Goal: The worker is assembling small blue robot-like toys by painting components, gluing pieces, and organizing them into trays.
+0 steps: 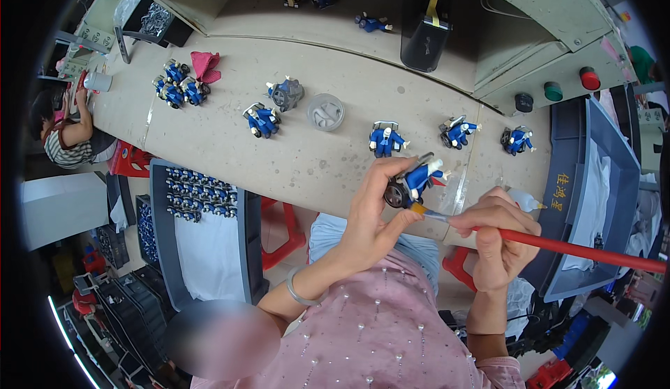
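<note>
My left hand [375, 214] holds a small figurine [417, 180] in a blue suit, seated in a dark wheelchair, raised above the bench's near edge. In my right hand [499, 232] is a paintbrush [558, 244] with a long red handle and a silver ferrule. Its yellowish bristles meet the lower part of the figurine, by the wheel. Just beyond my hands stands another blue figurine [386, 140]. Two more, a middle one [458, 132] and a far right one [517, 140], stand to its right. A white squeeze bottle [525, 199] lies behind my right hand.
A clear cup [325, 113] sits mid-bench near two figurines. Further left are clustered figurines [180, 83] and a pink cloth [205, 66]. A grey crate [244, 249] with rows of figurines is at my left, another crate [541, 256] at my right. A person [70, 127] sits far left.
</note>
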A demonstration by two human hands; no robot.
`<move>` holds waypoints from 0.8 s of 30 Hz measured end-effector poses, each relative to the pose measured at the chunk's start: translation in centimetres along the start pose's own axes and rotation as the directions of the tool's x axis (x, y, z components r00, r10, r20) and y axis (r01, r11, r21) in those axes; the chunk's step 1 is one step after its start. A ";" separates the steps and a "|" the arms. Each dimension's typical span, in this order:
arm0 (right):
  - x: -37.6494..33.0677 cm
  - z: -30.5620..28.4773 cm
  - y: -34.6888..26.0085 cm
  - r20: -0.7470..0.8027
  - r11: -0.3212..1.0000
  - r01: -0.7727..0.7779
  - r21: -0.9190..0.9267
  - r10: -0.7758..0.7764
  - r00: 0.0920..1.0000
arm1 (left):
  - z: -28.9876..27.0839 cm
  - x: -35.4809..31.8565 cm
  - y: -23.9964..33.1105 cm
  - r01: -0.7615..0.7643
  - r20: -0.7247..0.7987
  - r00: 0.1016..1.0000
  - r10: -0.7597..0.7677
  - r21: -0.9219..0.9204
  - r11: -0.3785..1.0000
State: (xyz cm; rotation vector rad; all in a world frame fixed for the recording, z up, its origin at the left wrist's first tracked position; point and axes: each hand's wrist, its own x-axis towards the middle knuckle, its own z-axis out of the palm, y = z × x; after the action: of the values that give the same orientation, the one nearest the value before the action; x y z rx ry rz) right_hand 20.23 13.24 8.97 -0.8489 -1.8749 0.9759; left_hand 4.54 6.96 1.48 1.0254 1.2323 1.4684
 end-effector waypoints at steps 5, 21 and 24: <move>0.5 -0.1 -0.7 -0.076 0.999 0.029 0.014 -0.027 0.997 | -0.1 0.6 1.0 -0.154 0.052 0.988 0.146 0.280 0.948; 1.4 -2.4 1.7 -0.269 0.998 -0.041 0.046 0.052 0.962 | -1.1 -0.1 -0.5 -0.120 0.172 0.980 0.101 0.104 0.987; 1.2 -1.1 1.9 -0.043 0.987 -0.141 0.082 0.145 0.989 | -0.5 -0.1 -0.2 0.001 0.193 0.981 0.030 -0.158 0.987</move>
State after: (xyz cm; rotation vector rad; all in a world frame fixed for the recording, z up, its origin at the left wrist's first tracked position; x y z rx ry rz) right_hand 21.08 15.46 8.14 -0.9615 -1.7412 1.0999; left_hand 4.06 6.74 1.25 1.0450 0.9559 1.4157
